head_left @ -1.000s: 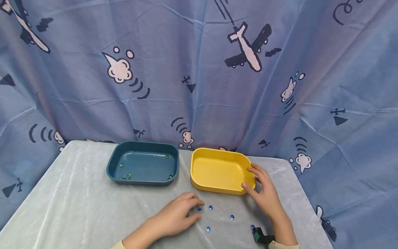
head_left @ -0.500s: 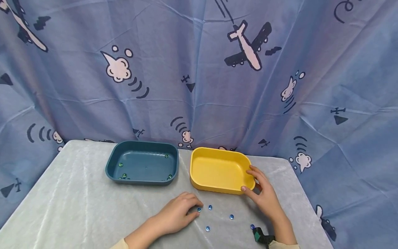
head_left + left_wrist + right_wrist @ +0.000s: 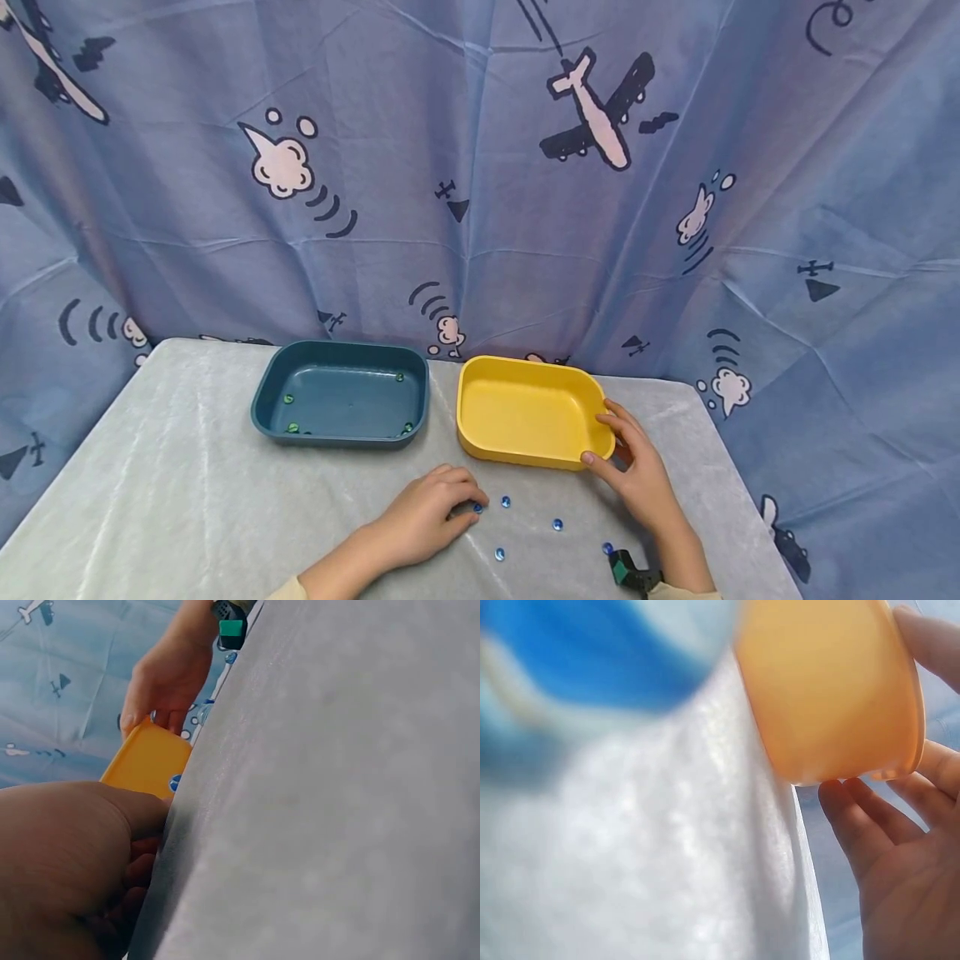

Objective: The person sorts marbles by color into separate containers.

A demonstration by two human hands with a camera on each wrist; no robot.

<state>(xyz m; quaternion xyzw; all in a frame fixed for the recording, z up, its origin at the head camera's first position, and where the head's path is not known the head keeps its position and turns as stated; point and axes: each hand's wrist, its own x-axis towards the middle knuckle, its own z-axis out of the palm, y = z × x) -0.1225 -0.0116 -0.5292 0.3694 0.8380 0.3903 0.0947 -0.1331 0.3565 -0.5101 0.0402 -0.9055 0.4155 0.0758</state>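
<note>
My left hand [image 3: 427, 517] rests low over the cloth, thumb and index finger closed about a small blue marble [image 3: 477, 508] that they partly cover. In the left wrist view the curled left hand [image 3: 67, 862] hides most of its own fingertips. At the right end of a yellow tray [image 3: 525, 412], my right hand [image 3: 641, 475] grips the corner, thumb at the front and fingers round the side. The right wrist view shows those fingers against the tray's wall [image 3: 832, 697]. Loose blue marbles lie between the hands, one [image 3: 506, 502] just right of the left fingertips.
Left of the yellow tray stands a teal tray [image 3: 352, 442] with several green marbles inside. Other blue marbles [image 3: 557, 524] lie on the pale cloth-covered table [image 3: 150, 500]. A black wrist device [image 3: 628, 572] sits by the right wrist. A patterned blue curtain [image 3: 375, 125] hangs behind.
The left thumb and index finger have drawn together about the blue marble, which is now more covered. The right hand stays at the yellow tray's corner.
</note>
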